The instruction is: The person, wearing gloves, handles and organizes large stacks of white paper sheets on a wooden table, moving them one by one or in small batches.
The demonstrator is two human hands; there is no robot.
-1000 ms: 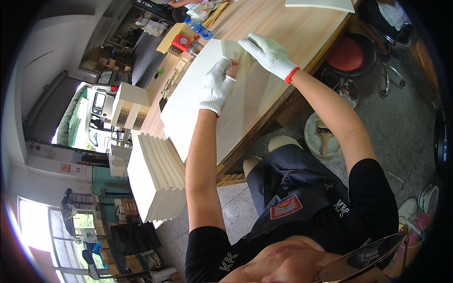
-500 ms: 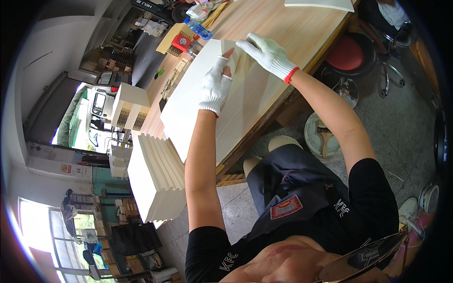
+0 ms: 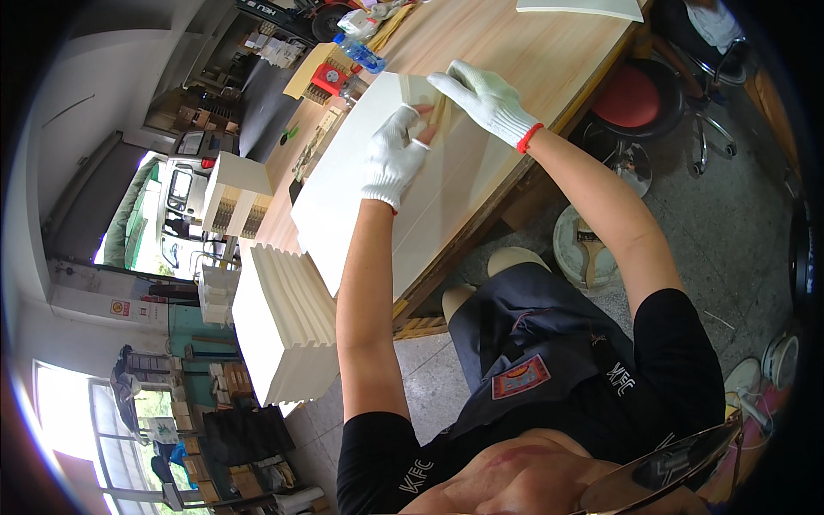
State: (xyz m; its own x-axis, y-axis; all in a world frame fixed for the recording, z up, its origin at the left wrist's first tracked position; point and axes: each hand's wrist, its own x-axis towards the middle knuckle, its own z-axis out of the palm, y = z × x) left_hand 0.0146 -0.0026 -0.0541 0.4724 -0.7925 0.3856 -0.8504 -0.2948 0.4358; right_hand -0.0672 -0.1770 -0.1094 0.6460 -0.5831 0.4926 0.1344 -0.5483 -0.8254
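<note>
A large white board (image 3: 343, 184) lies on the wood-grain table. My left hand (image 3: 395, 154), in a white knit glove with bare thumb and forefinger tips, is over it. Its bare fingertips are apart, beside a narrow yellowish strip (image 3: 441, 113) near the far end of the board. Whether they touch the strip is hard to make out. My right hand (image 3: 482, 94), in a white glove with a red cuff, lies stretched out at the far end of the same strip. Its fingers are extended, the tips reaching left over the strip's end; their undersides are hidden.
Stacked white boards (image 3: 287, 330) stand to the left of the table (image 3: 481, 39). Beyond the board are a blue-tinted bottle (image 3: 360, 53) and a red device (image 3: 329, 77). A red-seated stool (image 3: 631, 96) and a bucket with a brush (image 3: 589, 257) stand right of the table.
My left hand has shifted slightly right and nearer, its bare forefinger now bent toward the strip instead of pointing away. The right hand has stayed nearly still.
</note>
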